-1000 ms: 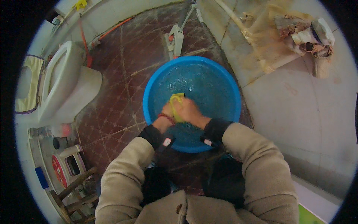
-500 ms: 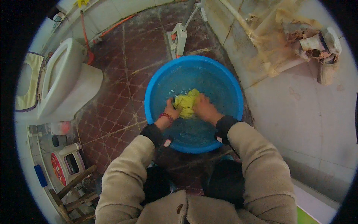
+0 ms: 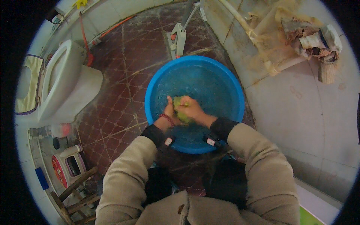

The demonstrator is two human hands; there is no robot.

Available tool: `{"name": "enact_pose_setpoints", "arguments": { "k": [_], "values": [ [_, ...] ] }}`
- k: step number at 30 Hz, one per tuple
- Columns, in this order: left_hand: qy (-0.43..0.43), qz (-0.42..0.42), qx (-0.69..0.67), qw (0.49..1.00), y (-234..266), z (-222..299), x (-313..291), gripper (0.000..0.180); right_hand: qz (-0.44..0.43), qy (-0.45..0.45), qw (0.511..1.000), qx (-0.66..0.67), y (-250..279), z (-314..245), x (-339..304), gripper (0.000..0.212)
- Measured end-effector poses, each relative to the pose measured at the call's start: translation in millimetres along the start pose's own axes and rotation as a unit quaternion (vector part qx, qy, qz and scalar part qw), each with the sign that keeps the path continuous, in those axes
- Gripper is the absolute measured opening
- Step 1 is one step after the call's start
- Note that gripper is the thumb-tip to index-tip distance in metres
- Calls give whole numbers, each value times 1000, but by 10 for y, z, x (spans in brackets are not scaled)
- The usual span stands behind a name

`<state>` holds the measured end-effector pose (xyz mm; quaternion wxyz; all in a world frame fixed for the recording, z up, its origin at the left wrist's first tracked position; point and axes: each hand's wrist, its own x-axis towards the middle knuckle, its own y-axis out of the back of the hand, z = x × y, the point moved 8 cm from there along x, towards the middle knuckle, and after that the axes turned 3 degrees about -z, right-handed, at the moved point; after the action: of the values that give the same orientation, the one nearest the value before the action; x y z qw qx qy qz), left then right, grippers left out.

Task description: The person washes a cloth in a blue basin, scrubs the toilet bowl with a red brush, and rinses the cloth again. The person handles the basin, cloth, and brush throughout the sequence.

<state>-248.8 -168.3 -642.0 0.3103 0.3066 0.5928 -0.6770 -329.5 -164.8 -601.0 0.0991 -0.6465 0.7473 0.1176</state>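
Observation:
A round blue basin (image 3: 152, 82) holds water, and both of my hands are inside its rim. Between them a wet yellow-green cloth (image 3: 180, 108) is bunched up small, partly covered by my fingers. My right hand (image 3: 193, 109) is closed over the cloth, its knuckles turned up and slightly smeared by motion. My left hand (image 3: 169, 111), with a red beaded bracelet (image 3: 167, 119) at the wrist, cups the cloth's left side with the thumb pointing away from me. Its other fingers are mostly hidden under the cloth.
The basin stands on dark red floor tiles (image 3: 123, 75). A white toilet (image 3: 82, 86) is at the left, with a plastic stool (image 3: 69, 165) and a wooden stool (image 3: 77, 189) nearer. Beyond the basin is a white mop head frame (image 3: 179, 39). A wall with wrapped pipes (image 3: 277, 67) rises at the right.
My right hand has moved left toward my left hand. The cloth, spread wider before, is now squeezed between them and shows less.

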Motion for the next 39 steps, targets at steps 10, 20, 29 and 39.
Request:
{"name": "enact_pose_setpoints", "arguments": {
  "k": [10, 20, 29, 39],
  "values": [
    [-324, -132, 228, 909, -114, 419, 26, 25, 87, 54, 974, -200, 83, -643, -122, 30],
    [-189, 4, 101, 977, -261, 390, 85, 31, 115, -21, 948, -295, 390, -331, -76, 32],
    [-120, 47, 169, 977, -137, 96, 175, 45, 42, -80, 936, -341, 695, 21, 62, 30],
    [-165, 272, 655, 686, 411, 506, 98, 89, -99, 0, 808, -581, 465, 228, -139, 62]
  ]
}}
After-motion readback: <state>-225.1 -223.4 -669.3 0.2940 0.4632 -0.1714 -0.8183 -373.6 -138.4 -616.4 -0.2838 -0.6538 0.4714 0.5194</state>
